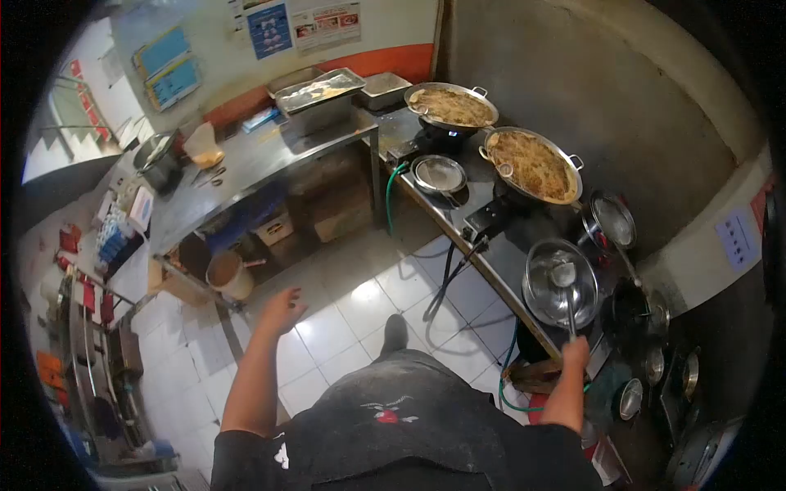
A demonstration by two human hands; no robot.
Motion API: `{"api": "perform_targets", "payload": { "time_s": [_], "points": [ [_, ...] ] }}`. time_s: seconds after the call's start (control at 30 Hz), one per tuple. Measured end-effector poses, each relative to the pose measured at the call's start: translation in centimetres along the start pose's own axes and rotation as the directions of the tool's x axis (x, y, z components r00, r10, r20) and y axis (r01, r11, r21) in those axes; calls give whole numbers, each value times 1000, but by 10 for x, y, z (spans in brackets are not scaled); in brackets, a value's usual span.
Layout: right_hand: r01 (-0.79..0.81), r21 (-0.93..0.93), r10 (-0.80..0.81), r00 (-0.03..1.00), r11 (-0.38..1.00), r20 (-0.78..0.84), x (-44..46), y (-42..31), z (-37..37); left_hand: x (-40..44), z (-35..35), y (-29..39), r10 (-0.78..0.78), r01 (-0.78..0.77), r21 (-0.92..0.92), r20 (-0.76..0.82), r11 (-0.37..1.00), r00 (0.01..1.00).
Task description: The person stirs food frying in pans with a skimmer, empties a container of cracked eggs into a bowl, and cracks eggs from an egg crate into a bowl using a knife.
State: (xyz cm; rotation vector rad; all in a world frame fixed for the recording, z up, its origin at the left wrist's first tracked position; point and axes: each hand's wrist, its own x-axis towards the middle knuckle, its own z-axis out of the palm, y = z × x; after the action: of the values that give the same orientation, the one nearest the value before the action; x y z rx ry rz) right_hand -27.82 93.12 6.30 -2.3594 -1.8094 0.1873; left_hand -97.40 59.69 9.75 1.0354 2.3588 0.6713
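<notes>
My right hand (575, 353) is wrapped around the handle of a metal ladle (564, 277). The ladle's head rests in or just over a large steel bowl (536, 304) on the counter; I cannot tell whether it touches. My left hand (283, 311) hangs over the tiled floor with its fingers apart and holds nothing. Beyond the bowl, a wide pan (534, 164) of bubbling brown food sits on a burner. A second such pan (452, 106) stands farther back.
A strainer over a pot (440, 174) stands near the counter's front edge. Another strainer (612, 219) is by the wall. A steel table (270, 170) at left carries metal trays (321, 92) and scissors (214, 177). A green hose (390, 196) and dark hoses hang off the counter. A bucket (230, 277) stands below.
</notes>
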Motion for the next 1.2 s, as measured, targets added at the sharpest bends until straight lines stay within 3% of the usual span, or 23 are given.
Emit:
{"api": "perform_targets", "payload": {
  "time_s": [0.07, 0.17, 0.2, 0.27, 0.33, 0.4, 0.43, 0.53, 0.6, 0.67, 0.8, 0.9, 1.03, 1.13, 1.17, 1.2],
  "points": [
    [-89, -115, 83, 995, 989, -53, -39, -23, -37, 48, 11, 11, 17, -15, -55, 41, 998, 999],
    [-32, 68, 49, 961, 997, -271, -49, -6, -4, 102, 52, -46, 92, -142, 252, 199, 957, 976],
    [-27, 95, 57, 943, 995, -328, -44, -16, 0, 109, 61, -72, -85, 8, 227, 332, 974, 940],
    [14, 168, 47, 933, 986, -357, -20, -45, 3, 116, 104, -174, -179, -10, 353, 499, 936, 848],
    [74, 272, 35, 925, 959, -377, 24, -126, -25, 101, 102, -223, -340, 83, 428, 570, 900, 748],
    [63, 109, -27, 951, 992, -308, 77, -224, -71, 96, 80, -235, -461, 213, 451, 560, 866, 688],
    [135, 36, -116, 934, 990, -337, 106, -263, -83, 101, 72, -235, -490, 260, 446, 546, 856, 679],
    [291, -255, -368, 866, 922, -339, 176, -411, -135, 145, 57, -236, -513, 325, 416, 508, 850, 692],
    [348, -327, -440, 856, 879, -270, 196, -518, -169, 198, 55, -238, -491, 324, 388, 490, 863, 720],
    [467, -432, -593, 774, 771, -222, 233, -600, -189, 263, 54, -242, -443, 291, 362, 472, 886, 762],
    [473, -528, -562, 827, 705, -10, 279, -754, -222, 401, 43, -247, -348, 236, 281, 468, 930, 812],
    [433, -672, -465, 873, 600, 147, 298, -850, -240, 484, 24, -227, -400, 403, 120, 540, 907, 741],
    [564, -692, -482, 806, 450, 344, 369, -908, -251, 597, -9, -123, -111, 70, 88, 664, 994, 739],
    [494, -667, -265, 867, 557, 421, 353, -959, -264, 678, 3, -25, 65, -152, 62, 702, 986, 709],
    [466, -636, -221, 876, 616, 428, 357, -964, -260, 705, 14, 4, 44, -142, 73, 729, 987, 683],
    [432, -605, -177, 883, 669, 435, 362, -966, -254, 736, 68, -7, 232, -325, 28, 644, 945, 729]
  ]
}}
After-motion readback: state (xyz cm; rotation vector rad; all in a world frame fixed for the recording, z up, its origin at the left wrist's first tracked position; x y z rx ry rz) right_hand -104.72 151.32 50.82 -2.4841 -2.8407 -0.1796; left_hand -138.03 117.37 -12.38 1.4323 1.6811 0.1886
